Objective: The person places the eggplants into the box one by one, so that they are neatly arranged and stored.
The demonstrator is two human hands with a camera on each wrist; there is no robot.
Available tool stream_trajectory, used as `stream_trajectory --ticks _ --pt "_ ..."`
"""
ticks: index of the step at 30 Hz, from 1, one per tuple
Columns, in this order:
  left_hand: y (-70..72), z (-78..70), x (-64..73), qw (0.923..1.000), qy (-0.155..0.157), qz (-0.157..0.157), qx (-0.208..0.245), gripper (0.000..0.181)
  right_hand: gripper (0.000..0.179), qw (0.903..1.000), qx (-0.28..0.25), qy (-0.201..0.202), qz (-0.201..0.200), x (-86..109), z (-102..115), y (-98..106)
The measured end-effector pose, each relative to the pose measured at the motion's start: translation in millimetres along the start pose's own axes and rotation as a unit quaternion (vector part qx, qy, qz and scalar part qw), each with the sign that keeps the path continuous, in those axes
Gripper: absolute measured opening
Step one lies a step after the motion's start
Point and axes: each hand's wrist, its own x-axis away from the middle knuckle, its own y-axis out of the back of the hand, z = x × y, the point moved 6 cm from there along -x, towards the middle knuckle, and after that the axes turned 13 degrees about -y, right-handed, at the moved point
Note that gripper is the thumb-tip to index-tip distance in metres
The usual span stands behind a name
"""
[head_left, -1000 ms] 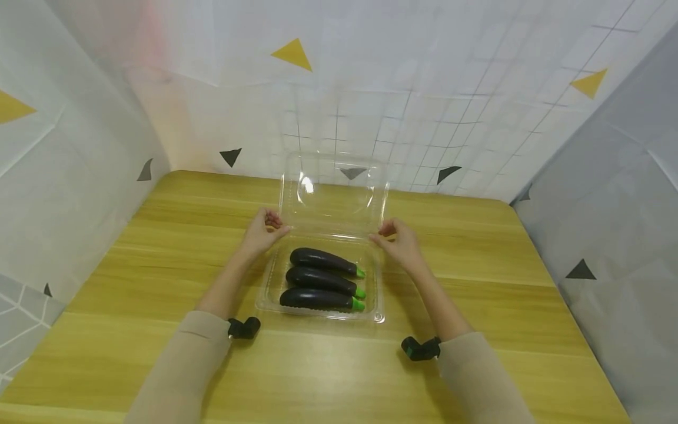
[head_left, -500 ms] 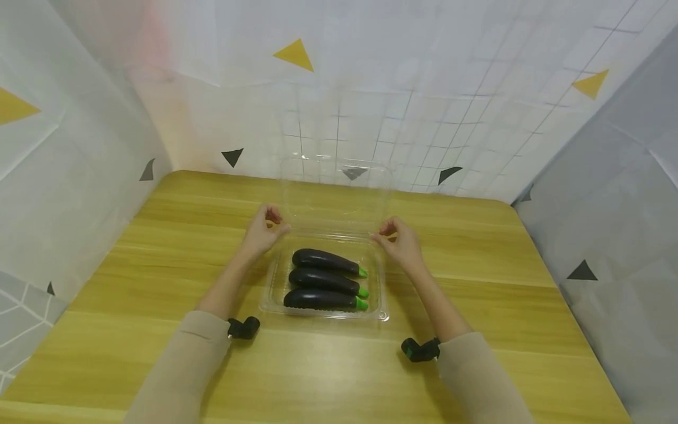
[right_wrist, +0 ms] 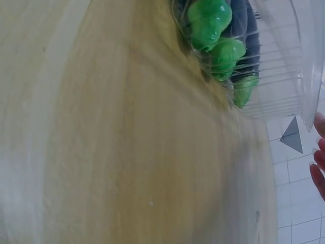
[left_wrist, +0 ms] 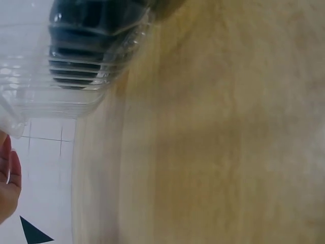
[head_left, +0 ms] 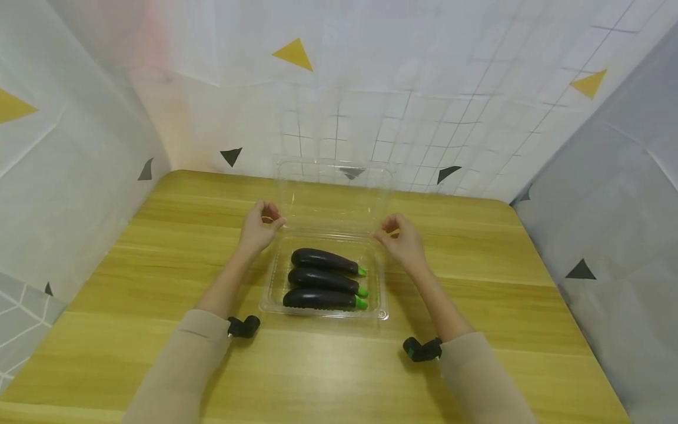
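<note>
A clear plastic clamshell container [head_left: 324, 314] stands on the table with its lid [head_left: 333, 200] raised and leaning back. Three dark eggplants [head_left: 320, 299] with green stem ends lie side by side in its base. At the rear left corner, by the hinge, my left hand [head_left: 258, 228] pinches the container's edge between thumb and fingers. My right hand [head_left: 404, 241] pinches the matching corner on the right. Both wrist views show only some fingers, the left hand's [left_wrist: 9, 175] and the right hand's [right_wrist: 320, 157], beside the container's corners; the exact contact is partly hidden.
The wood-grain table [head_left: 328, 377] reaches back to a pale wall sheet [head_left: 222, 112] with triangles and grid lines. More sheets stand along the left and right sides. Black wrist mounts [head_left: 245, 327] stick out near both cuffs.
The lid has tipped slightly farther back, and its bright glare is gone. My left hand has shifted a little left and away from me. The container has moved slightly to the right; the eggplants remain inside.
</note>
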Motion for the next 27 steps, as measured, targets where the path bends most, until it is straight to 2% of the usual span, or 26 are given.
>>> stream_trajectory --ticks 6,13,20,27 --pt "2.5 0.2 1.7 0.9999 -0.003 -0.011 0.001 0.021 0.030 0.9985 -0.008 0.043 -0.034 -1.2 9 8" --pt "5.3 1.5 2.6 1.0000 -0.001 -0.003 0.002 0.022 0.028 0.9967 -0.019 0.070 -0.036 -2.1 15 8" --pt "11.0 -3.0 -1.3 0.9995 -0.013 0.013 0.026 0.024 0.027 0.9962 -0.026 0.076 -0.034 -1.0 14 7" --pt "14.7 -6.6 -2.5 0.9989 0.014 0.019 0.040 0.021 0.026 0.9959 -0.022 0.081 -0.035 1.0 16 8"
